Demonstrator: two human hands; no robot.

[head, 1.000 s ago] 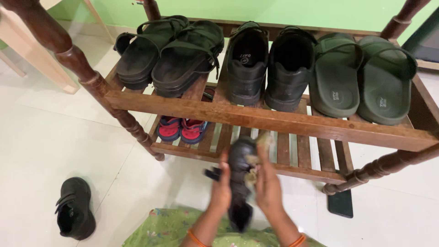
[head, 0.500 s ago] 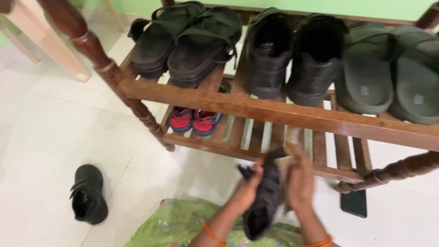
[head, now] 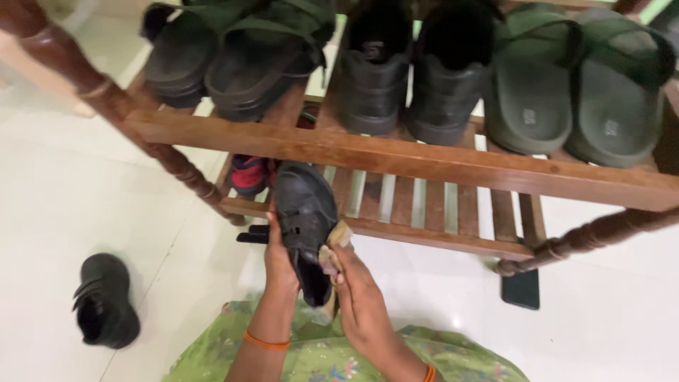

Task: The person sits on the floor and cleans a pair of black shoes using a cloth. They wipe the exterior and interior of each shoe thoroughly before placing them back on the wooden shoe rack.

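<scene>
Black leather strap shoe (head: 305, 226) is held toe-up in front of the lower slatted shelf of the brown wooden shoe rack (head: 396, 152), gripped between both hands. Well to the left of the rack, its matching black shoe (head: 106, 301) is seen lying on the white tiled floor (head: 85, 184). Beside the rack's lower shelf edge, the left hand (head: 279, 258) is wrapped around the held shoe's left side. A small tan cloth (head: 332, 247) is pressed against the shoe's right side by the right hand (head: 361, 293), fingers closed on it. On the rack's top shelf, black sandals, black shoes and green slides (head: 576, 88) are lined up.
</scene>
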